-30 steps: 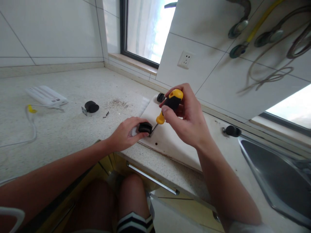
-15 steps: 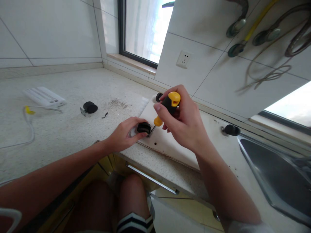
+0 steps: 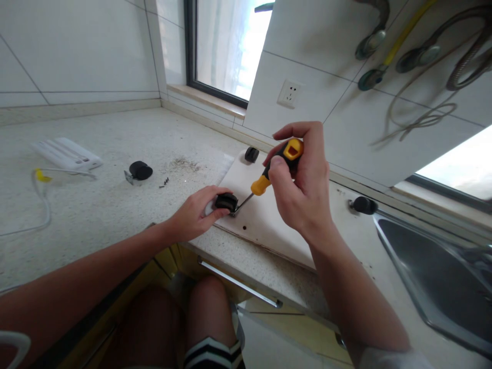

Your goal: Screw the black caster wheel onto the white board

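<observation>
Between the thumb and fingers of my left hand [image 3: 194,215] is a black caster wheel [image 3: 226,203], at the near left corner of a white board [image 3: 277,233]. My right hand [image 3: 303,189] is closed round the yellow and black handle of a screwdriver [image 3: 261,184]. The shaft slants down to the left, and its tip meets the caster's metal plate; any screw head there is too small to make out. A second caster [image 3: 251,154] sits at the board's far left corner, a third [image 3: 363,205] at its right end. A dark hole [image 3: 244,227] shows near the board's front edge.
On the counter [image 3: 115,215] to the left lie a loose caster [image 3: 140,170], several small black screws [image 3: 165,182], debris [image 3: 184,164] and a white power bank [image 3: 68,154] with a cable. A sink [image 3: 446,277] is at the right. Hoses and valves hang on the wall.
My right hand has shifted up and to the right, and the screwdriver now leans over more, showing more of its shaft. My left hand still grips the same caster.
</observation>
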{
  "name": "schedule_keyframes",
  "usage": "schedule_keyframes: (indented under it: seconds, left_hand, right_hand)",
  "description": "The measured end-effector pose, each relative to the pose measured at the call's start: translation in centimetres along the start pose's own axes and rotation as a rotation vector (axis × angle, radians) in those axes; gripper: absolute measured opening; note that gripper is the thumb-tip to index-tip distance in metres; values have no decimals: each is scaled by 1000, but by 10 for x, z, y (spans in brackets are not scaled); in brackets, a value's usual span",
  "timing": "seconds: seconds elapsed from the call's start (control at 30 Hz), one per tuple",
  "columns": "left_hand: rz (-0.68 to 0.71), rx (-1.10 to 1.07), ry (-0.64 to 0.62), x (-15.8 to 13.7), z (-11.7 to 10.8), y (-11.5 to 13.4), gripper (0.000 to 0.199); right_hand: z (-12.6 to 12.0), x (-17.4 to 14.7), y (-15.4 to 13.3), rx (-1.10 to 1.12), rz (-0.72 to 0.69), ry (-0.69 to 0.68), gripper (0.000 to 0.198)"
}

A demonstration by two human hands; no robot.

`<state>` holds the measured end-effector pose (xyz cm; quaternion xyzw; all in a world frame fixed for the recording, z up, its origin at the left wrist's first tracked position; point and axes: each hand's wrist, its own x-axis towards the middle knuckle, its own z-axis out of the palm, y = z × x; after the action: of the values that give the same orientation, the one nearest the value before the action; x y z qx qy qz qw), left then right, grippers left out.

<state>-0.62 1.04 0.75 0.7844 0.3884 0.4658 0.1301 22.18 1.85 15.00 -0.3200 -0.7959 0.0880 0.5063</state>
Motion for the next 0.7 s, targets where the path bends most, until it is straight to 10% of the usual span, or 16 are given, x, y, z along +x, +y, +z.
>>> schedule_keyframes:
  seconds: [0.7]
  left_hand:
    - [137, -32, -50, -2, -3, -4, 55]
  right_hand:
    - [9, -14, -19, -48, -219, -220, 24]
